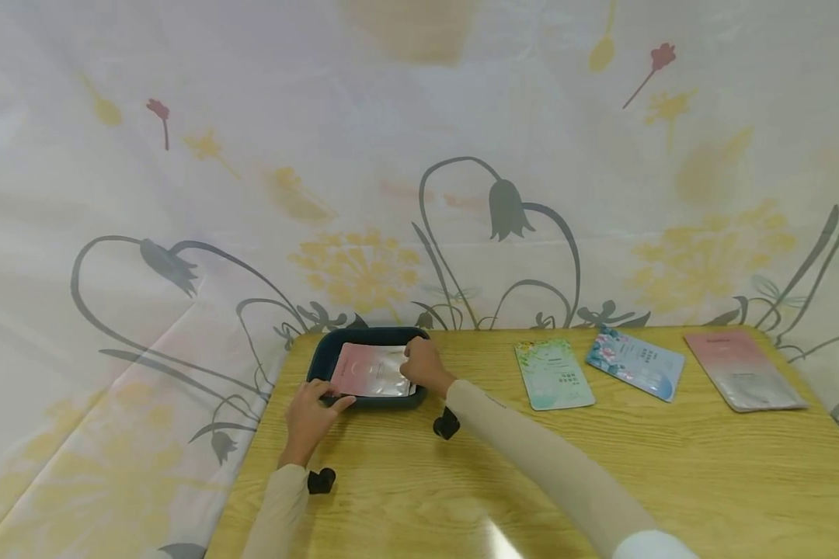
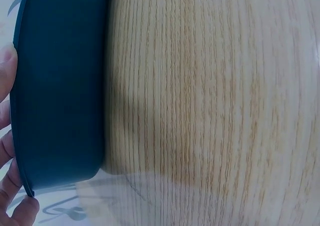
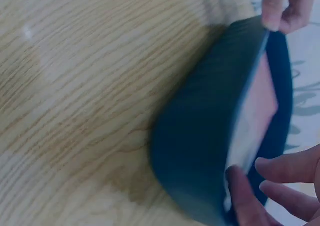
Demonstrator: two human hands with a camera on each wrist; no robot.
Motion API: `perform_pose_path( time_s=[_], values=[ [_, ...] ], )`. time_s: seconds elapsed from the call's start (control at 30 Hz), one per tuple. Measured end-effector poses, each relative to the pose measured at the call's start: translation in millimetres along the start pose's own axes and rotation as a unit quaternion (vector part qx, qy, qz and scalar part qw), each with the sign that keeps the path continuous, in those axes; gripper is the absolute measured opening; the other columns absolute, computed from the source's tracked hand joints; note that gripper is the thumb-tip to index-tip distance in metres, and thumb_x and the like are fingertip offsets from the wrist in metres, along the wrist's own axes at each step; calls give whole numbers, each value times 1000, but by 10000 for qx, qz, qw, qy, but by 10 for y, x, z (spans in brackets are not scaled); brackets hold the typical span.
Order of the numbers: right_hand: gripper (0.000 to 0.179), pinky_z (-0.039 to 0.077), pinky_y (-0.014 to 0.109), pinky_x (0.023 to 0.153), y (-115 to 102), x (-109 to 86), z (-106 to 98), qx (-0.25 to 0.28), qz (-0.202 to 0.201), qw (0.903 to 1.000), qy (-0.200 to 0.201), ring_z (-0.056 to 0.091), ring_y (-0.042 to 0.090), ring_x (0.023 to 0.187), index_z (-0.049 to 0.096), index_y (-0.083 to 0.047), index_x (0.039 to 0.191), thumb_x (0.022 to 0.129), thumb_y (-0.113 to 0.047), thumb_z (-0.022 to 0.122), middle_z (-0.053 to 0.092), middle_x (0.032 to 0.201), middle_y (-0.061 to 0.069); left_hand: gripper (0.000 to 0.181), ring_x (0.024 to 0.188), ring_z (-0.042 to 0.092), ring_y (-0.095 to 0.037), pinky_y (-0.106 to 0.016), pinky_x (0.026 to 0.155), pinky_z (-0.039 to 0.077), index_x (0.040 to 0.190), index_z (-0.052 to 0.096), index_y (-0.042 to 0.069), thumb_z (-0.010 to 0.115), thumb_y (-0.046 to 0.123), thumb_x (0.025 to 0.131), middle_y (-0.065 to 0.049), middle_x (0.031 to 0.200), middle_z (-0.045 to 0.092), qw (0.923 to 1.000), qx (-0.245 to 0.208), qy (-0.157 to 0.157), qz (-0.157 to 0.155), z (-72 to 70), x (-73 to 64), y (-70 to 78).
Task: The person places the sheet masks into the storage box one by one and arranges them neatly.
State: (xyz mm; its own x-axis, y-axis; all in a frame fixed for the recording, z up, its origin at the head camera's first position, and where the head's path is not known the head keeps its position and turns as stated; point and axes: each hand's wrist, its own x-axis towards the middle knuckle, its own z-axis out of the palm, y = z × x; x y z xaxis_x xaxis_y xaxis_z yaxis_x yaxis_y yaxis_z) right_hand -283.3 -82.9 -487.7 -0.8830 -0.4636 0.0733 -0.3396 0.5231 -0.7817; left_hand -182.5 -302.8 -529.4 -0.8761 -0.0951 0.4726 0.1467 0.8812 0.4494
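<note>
A dark teal plastic bin [image 1: 322, 351] stands at the table's back left. Inside lies a sheet mask packet [image 1: 369, 369], pink on its left and silvery on its right. My left hand [image 1: 311, 419] grips the bin's near left corner, thumb along the rim. At the other end of the bin, my right hand [image 1: 426, 365] reaches over the rim to the packet's silvery end. In the right wrist view its thumb and fingers [image 3: 287, 168] are spread apart by the packet's edge. Seen from the left wrist, the bin's outer wall [image 2: 62, 85] hides the packet.
Three more sheet mask packets lie right of the bin: a green one [image 1: 554, 374], a blue one [image 1: 636, 363] and a pink and silver one [image 1: 744, 371]. A flower-print cloth [image 1: 405, 155] hangs behind the wood-grain table [image 1: 475, 473].
</note>
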Motion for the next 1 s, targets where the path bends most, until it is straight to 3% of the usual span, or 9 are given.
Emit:
perform_pose_path(
  time_s=[0.1,0.13,0.2,0.27,0.37,0.6,0.77,1.0],
  values=[
    [26,26,25,50,-16,-18,-62,-10,-111,9999,6,18,7,44,45,-7,55,70,14,50,41,54,1,32,75,54,-27,-41,63,44,75,66,8,86,31,66,-5,79,61,10000,-20,-41,29,8,5,3],
    [16,32,24,50,-15,-24,-86,13,-90,9999,-50,25,7,43,57,0,64,71,12,51,53,61,6,32,75,54,-28,-41,64,45,75,66,8,86,31,66,-5,79,61,10000,-29,-39,46,12,6,2],
    [22,43,27,52,-22,-42,-149,138,-20,9997,-217,42,10,43,67,7,91,74,10,53,67,82,16,31,75,54,-28,-42,63,45,75,66,9,86,30,66,-5,79,61,10000,-18,-21,66,19,6,-4],
    [28,46,29,50,-35,-64,-224,274,74,9986,-454,52,16,47,65,9,103,77,7,56,67,94,19,30,75,55,-28,-42,62,45,74,66,10,87,30,66,-4,78,61,10000,11,14,60,19,5,-6],
    [28,46,29,51,-50,-111,-337,541,195,9959,-697,57,24,56,64,10,105,78,5,59,65,93,19,30,75,55,-28,-43,62,46,74,66,10,87,30,65,-4,78,61,10000,49,27,35,16,2,-11],
    [28,51,38,68,43,-242,-571,1041,600,9895,-805,60,27,83,63,7,108,81,1,64,60,106,21,31,75,55,-27,-43,62,46,75,66,9,87,31,65,-6,79,62,10000,64,-65,-3,4,0,-10],
    [29,53,44,72,140,-374,-712,1568,1002,9783,-910,60,27,86,60,6,112,85,-4,65,57,113,22,31,74,54,-27,-43,63,45,74,65,10,87,31,65,-6,78,61,10000,52,-34,49,-6,1,-5],
    [26,52,45,76,208,-569,-929,1703,1145,9745,-910,60,25,85,61,2,111,86,-5,65,60,105,17,31,73,54,-27,-43,62,45,72,64,10,88,28,62,-4,76,60,9998,112,126,136,9,-8,-27]
  ],
)
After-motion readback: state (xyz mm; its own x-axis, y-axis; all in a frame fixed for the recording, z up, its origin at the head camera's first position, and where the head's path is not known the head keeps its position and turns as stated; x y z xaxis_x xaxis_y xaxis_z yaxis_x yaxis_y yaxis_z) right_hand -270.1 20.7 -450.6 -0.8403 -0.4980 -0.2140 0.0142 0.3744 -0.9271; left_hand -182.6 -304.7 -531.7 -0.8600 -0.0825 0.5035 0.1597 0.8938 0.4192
